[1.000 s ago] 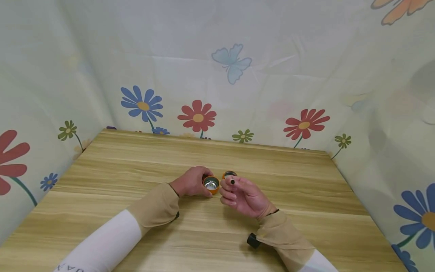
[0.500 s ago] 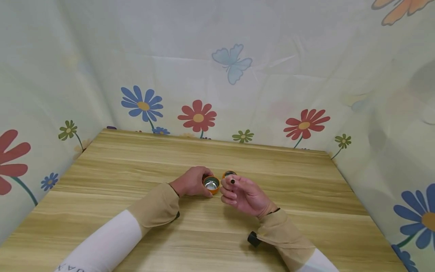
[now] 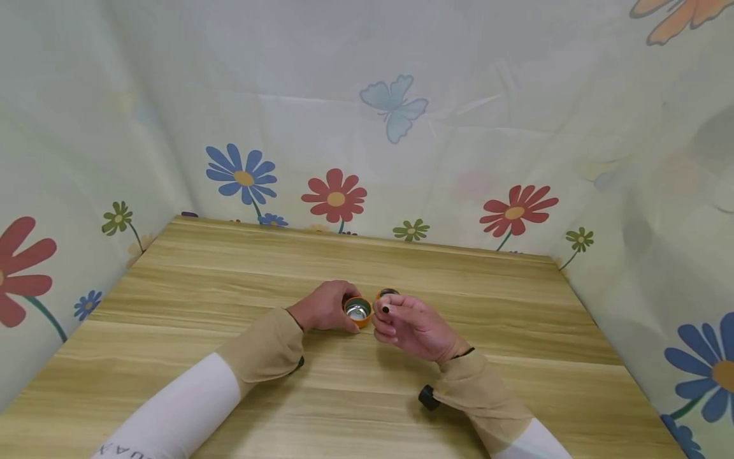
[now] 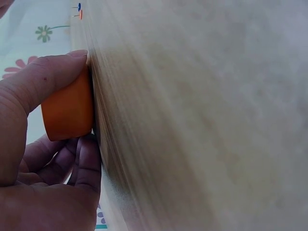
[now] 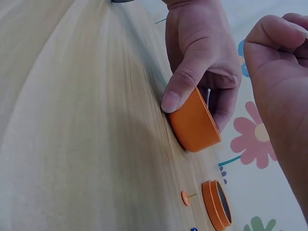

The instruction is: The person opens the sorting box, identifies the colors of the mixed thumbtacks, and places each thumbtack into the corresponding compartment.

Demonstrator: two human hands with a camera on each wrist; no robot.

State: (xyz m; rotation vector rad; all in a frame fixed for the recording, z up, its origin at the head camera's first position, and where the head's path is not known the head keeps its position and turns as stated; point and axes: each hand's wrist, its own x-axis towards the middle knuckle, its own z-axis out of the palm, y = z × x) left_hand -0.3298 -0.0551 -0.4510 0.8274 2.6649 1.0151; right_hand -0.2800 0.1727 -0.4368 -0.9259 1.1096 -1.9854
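A small round orange tub (image 5: 193,125) stands on the table with its mouth up. It is shiny silver inside in the head view. My left hand (image 3: 328,307) grips its wall between thumb and fingers, as the left wrist view confirms. My right hand (image 3: 415,328) is raised just right of the tub, pinching a small thumbtack with a round black head (image 3: 385,310); its point is hidden. Behind the right fingers sits an orange lid (image 5: 214,204) with a dark inside. Near the lid, an orange thumbtack (image 5: 186,198) and a blue thumbtack (image 5: 194,229) lie loose.
The wood-grain table (image 3: 275,255) runs back to a flower-printed cloth wall (image 3: 436,185), which also rises on both sides. Black wrist-camera parts stick out below the sleeves, the right one (image 3: 428,397) close above the tabletop.
The black-headed thumbtack and my right fingers have shifted slightly left, toward the tub. My left hand keeps its hold, and the tub has not visibly moved.
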